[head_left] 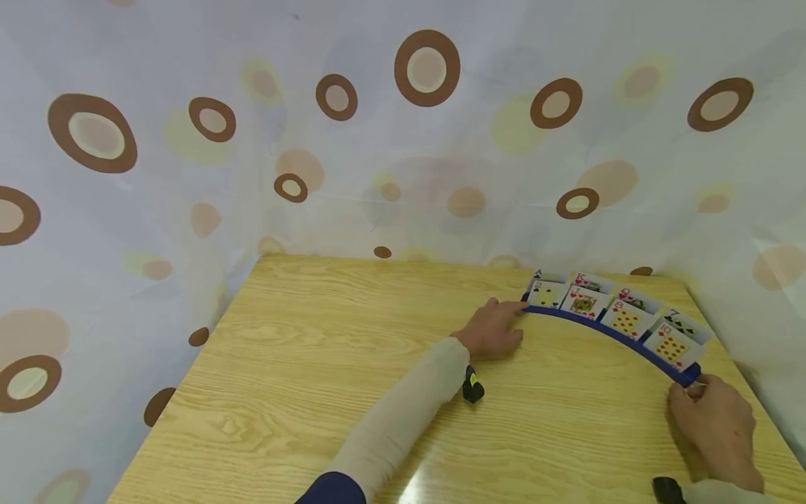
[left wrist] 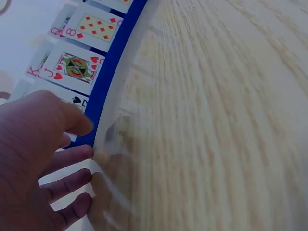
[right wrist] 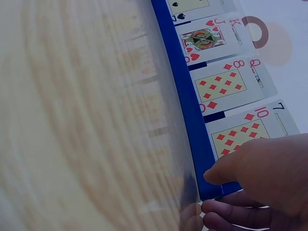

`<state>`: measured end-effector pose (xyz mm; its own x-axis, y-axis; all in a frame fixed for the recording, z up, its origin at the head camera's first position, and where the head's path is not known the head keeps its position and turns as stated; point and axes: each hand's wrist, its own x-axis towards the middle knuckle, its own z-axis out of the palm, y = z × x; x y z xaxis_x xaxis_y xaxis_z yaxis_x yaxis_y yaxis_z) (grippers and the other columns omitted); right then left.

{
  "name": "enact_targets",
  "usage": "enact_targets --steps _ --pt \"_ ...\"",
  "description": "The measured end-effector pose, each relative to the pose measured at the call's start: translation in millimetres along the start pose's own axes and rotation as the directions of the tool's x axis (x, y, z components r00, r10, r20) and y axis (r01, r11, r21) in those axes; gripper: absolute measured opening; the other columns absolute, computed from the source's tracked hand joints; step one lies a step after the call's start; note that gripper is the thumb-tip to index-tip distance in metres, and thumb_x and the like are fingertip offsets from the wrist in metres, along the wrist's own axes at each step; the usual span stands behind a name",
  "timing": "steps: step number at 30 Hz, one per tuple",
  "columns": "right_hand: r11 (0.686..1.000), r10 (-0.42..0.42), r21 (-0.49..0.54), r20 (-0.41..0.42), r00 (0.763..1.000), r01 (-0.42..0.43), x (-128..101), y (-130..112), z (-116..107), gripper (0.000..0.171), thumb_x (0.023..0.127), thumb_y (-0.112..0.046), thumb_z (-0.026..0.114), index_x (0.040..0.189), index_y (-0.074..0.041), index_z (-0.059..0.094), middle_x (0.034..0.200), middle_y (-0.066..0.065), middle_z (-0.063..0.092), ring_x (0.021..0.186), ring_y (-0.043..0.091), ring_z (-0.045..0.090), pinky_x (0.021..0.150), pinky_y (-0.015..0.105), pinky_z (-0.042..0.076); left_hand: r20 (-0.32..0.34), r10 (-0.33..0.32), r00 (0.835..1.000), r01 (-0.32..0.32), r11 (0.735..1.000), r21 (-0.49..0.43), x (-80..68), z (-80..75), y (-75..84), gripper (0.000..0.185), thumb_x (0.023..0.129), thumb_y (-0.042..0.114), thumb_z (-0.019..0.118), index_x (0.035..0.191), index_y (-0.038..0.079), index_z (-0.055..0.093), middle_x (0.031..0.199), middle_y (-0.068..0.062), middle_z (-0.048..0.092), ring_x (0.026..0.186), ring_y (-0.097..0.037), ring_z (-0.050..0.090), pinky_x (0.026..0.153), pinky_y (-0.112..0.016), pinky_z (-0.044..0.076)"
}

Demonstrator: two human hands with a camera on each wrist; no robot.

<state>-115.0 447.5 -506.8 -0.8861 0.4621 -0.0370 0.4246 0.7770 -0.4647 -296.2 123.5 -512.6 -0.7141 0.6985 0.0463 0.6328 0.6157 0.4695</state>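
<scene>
Rack (head_left: 588, 320) between both hands (head_left: 491, 329) (head_left: 718, 420)

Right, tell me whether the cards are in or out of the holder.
In: the cards stand in two rows, the front row's bottom edges hidden by the blue holder.

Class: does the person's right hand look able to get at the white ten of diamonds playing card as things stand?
Probably yes: the right hand grips the curved blue card holder beside the ten of diamonds, which no other card covers; the grip would likely have to loosen.
</scene>
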Motion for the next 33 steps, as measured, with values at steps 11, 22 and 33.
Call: enact_targets --steps 11,22,33 --pt "1.0 -0.015 0.002 -0.014 1.0 0.015 1.7 -3.8 -3.4 0.049 0.095 -0.029 0.052 0.113 0.017 0.054 0.097 0.03 0.064 0.091 0.049 0.058 0.072 0.057 0.044 -0.059 -0.04 0.997 0.036 0.996 -0.077 6.0 8.6 -8.7 0.04 0.1 0.028 0.052 0.139 0.018 0.051 0.138 0.005 0.054 0.117 -0.012 0.049 0.099 -0.023 0.042" --pt "0.999 -0.035 -0.003 -0.105 0.994 0.035 -7.6 -5.6 -0.6 0.038 0.095 -0.021 0.054 0.107 0.015 0.057 0.091 0.03 0.065 0.086 0.048 0.06 0.071 0.057 0.044 -0.024 -0.075 0.997 0.058 0.911 -0.407 2.8 2.0 -14.4 0.04 0.098 0.021 0.059 0.134 0.015 0.044 0.131 0.001 0.057 0.098 -0.008 0.055 0.082 -0.024 0.047" --pt "0.997 -0.08 0.002 -0.119 0.99 0.081 -13.2 -10.7 5.8 0.034 0.097 -0.019 0.058 0.108 0.013 0.061 0.086 0.024 0.069 0.08 0.042 0.063 0.065 0.048 0.044 -0.068 -0.181 0.981 0.154 0.945 -0.287 -9.4 -8.1 -15.4 0.033 0.093 0.021 0.069 0.122 0.007 0.064 0.106 -0.001 0.068 0.088 -0.007 0.06 0.076 -0.019 0.049"
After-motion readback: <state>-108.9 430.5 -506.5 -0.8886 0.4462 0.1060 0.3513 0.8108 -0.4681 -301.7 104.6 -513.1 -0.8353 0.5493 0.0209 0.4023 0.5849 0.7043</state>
